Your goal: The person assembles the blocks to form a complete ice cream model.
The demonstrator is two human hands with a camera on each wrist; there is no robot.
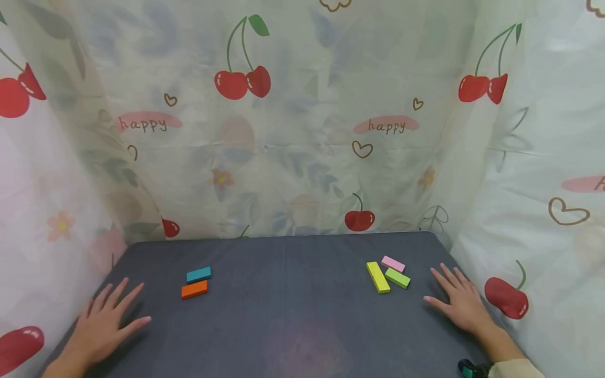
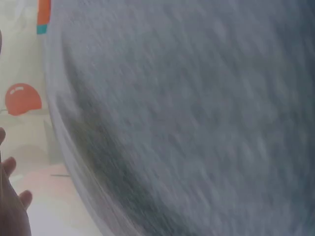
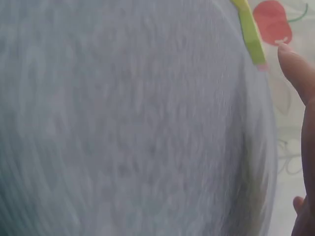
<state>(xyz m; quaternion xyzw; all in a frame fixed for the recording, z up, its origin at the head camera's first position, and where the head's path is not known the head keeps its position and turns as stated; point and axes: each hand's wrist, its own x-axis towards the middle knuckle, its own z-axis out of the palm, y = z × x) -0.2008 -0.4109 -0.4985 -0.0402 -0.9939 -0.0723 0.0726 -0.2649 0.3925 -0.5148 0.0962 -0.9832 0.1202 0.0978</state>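
My left hand (image 1: 106, 320) lies flat on the dark grey table (image 1: 293, 304) at the front left, fingers spread, holding nothing. A little ahead and to its right lie a teal block (image 1: 198, 274) and an orange block (image 1: 194, 289), side by side. My right hand (image 1: 460, 300) rests flat at the right edge, fingers spread and empty. Just left of it lie a yellow block (image 1: 378, 276), a green block (image 1: 397, 277) and a pink block (image 1: 393, 263). The left wrist view shows blurred cloth, a bit of the orange block (image 2: 44, 12) and my fingertips (image 2: 12, 196). In the right wrist view a finger (image 3: 298, 69) lies near the green block (image 3: 251, 32).
A cherry-printed curtain (image 1: 293, 121) walls in the table at the back and on both sides. The curtain on the right (image 1: 534, 210) hangs close to my right hand. A dark wrist strap (image 1: 470, 369) shows at my right sleeve.
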